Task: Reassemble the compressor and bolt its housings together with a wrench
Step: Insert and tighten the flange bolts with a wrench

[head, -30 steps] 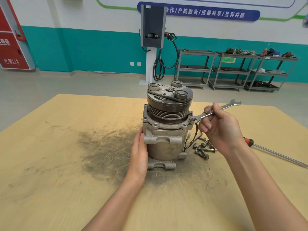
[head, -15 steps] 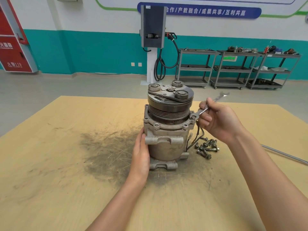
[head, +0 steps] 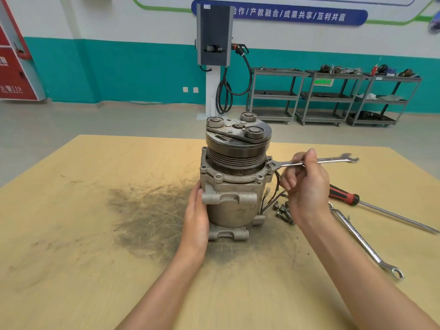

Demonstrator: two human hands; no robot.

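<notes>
The compressor [head: 234, 184] stands upright near the middle of the table [head: 71, 234], pulley end up, right beside a dark smear of grime [head: 147, 210] on the wood. The left hand [head: 196, 220] lies flat against the left side of the housing, fingers straight and pressing on the metal. The right hand [head: 307, 184] has its fingers curled around the shank of a wrench [head: 309, 161], and the ring end sits over a bolt at the right rim of the upper flange while the open end points off toward the table's right edge. Just below that hand, a small heap of loose bolts [head: 283, 211] lies close to the compressor's base, next to its dangling wires [head: 273, 194]. Further toward the right edge lies a red-handled screwdriver [head: 342, 195], and nearer the front a second wrench [head: 364, 241], both flat on the table and apart from the hands.
</notes>
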